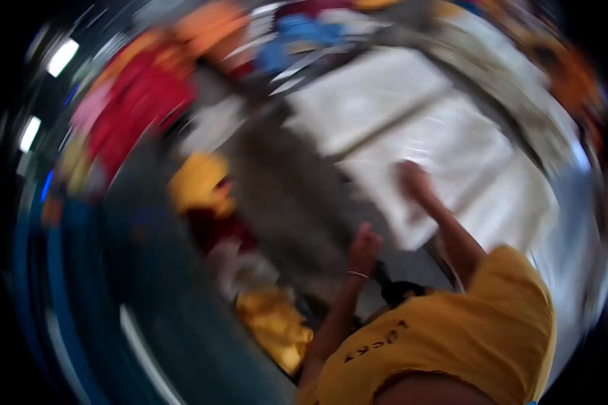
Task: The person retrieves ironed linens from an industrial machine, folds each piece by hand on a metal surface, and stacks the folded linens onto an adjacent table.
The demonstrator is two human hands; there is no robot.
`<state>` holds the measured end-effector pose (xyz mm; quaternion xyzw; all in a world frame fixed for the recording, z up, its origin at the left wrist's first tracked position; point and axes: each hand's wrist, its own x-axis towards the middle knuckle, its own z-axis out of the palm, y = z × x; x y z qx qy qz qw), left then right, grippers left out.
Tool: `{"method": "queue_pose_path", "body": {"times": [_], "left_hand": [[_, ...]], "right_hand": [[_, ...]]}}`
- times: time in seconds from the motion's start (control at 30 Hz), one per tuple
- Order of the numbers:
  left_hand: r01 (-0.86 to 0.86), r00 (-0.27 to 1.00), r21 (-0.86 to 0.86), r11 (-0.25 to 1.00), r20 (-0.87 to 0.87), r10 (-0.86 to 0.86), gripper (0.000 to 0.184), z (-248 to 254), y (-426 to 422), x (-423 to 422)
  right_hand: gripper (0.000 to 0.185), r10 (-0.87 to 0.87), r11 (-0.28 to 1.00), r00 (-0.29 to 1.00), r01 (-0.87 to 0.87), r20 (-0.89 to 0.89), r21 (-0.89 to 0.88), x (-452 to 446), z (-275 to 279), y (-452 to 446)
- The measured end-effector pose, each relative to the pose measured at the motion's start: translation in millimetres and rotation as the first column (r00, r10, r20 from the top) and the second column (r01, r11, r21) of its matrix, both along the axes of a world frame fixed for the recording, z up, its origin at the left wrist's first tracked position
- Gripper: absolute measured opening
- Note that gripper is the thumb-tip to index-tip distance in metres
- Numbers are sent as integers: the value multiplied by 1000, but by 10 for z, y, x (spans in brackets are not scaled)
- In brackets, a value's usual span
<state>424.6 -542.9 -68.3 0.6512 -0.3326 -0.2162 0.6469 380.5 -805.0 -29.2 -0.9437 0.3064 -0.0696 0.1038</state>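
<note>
The whole view is smeared by motion. My right hand (415, 182) is over a white, glossy, flat stack (459, 145) that looks like folded cloth or plastic-wrapped sheets. Whether it touches the stack is not clear, and its fingers are too blurred to read. My left hand (365, 248), with a thin bangle at the wrist, is held up beside the stack's near corner, over the grey floor. Its fingers blur together, and I see nothing definite in it. More white material lies beyond in another flat stack (371, 94) and to the right in a third (513, 202).
To the left, a yellow bundle (199, 181), a dark red piece (219, 229) and another yellow cloth (273, 324) line a dark blue-green surface (162, 270). Red cloth (138, 101) and an orange heap (213, 30) are farther off. Blue cloth (294, 40) lies at the back.
</note>
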Motion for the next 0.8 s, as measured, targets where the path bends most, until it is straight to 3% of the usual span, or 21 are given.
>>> {"method": "queue_pose_path", "body": {"times": [0.03, 0.07, 0.1, 0.13, 0.2, 0.23, 0.3, 0.33, 0.37, 0.4, 0.47, 0.5, 0.53, 0.57, 0.63, 0.67, 0.7, 0.73, 0.77, 0.8], "left_hand": [[-39, 970, 150, 988, -231, 74, 44, 552, 398, 62], [-188, 977, 264, 946, -47, 208, 43, 410, 755, 143], [-350, 922, 182, 919, -106, 372, 39, 446, 1149, 175], [-522, 843, 184, 833, -36, 536, 37, 515, 1609, 255], [-751, 654, 190, 632, 84, 752, 35, 654, 2565, 273], [-849, 504, 210, 485, 41, 863, 30, 515, 3080, 292], [-957, 186, 250, 144, 152, 971, 25, 569, 4187, 156], [-984, 43, 178, 2, 226, 973, 22, 477, 4770, -1], [-987, -93, 100, -128, 296, 951, 18, 420, 5320, -147], [-981, -196, -32, -193, 168, 966, 14, 677, 5763, -291], [-918, -320, -228, -323, -51, 946, 14, 53, 7088, -531], [-887, -388, -264, -380, -25, 921, 17, -79, 7640, -692], [-866, -484, 22, -500, 215, 848, 19, 179, 7914, -841], [-731, -472, 273, -625, 459, 753, 21, 455, 8163, -962], [-719, -443, 205, -664, 601, 665, 23, 275, 8994, -1077], [-650, -418, 126, -750, 764, 492, 23, 351, 9283, -1054], [-635, -327, 173, -753, 823, 464, 25, 477, 9543, -1036], [-626, -320, 121, -770, 861, 395, 25, 336, 9924, -1015], [-533, -235, 268, -803, 864, 445, 30, 551, 10009, -956], [-436, -192, 281, -855, 899, 394, 35, 570, 10172, -880]], "right_hand": [[24, 59, 995, 879, -87, 472, 37, 188, 73, 334], [26, 215, 966, 833, -259, 510, 15, 363, 335, 719], [29, 333, 901, 761, -431, 557, 49, 586, 620, 1186], [29, 376, 794, 709, -579, 597, 187, 810, 470, 1562], [25, 271, 393, 758, -650, 594, 650, 1199, 124, 2594], [24, 473, 344, 617, -787, 629, 513, 1268, 73, 3137], [25, 708, 100, 493, -779, 506, 619, 1369, 423, 4348], [26, 726, -70, 499, -630, 473, 773, 1382, 381, 4875], [27, 751, -155, 493, -514, 438, 844, 1381, 402, 5356], [29, 779, -217, 487, -381, 395, 899, 1386, 425, 5838], [32, 806, -228, 484, -275, 339, 934, 1252, 495, 6598], [33, 807, -239, 497, -220, 319, 946, 1177, 509, 6897], [34, 808, -246, 511, -159, 293, 956, 1149, 483, 7127], [36, 793, -236, 538, -163, 287, 958, 1091, 365, 7295], [34, 789, -73, 589, -191, 174, 979, 996, 513, 7487], [33, 777, 7, 617, -208, 125, 978, 980, 573, 7572], [32, 771, -3, 620, -232, 150, 973, 974, 536, 7600], [31, 763, -11, 623, -257, 174, 966, 972, 474, 7583], [30, 756, -21, 623, -284, 201, 959, 979, 435, 7600], [29, 765, -25, 606, -307, 216, 951, 974, 454, 7643]]}}
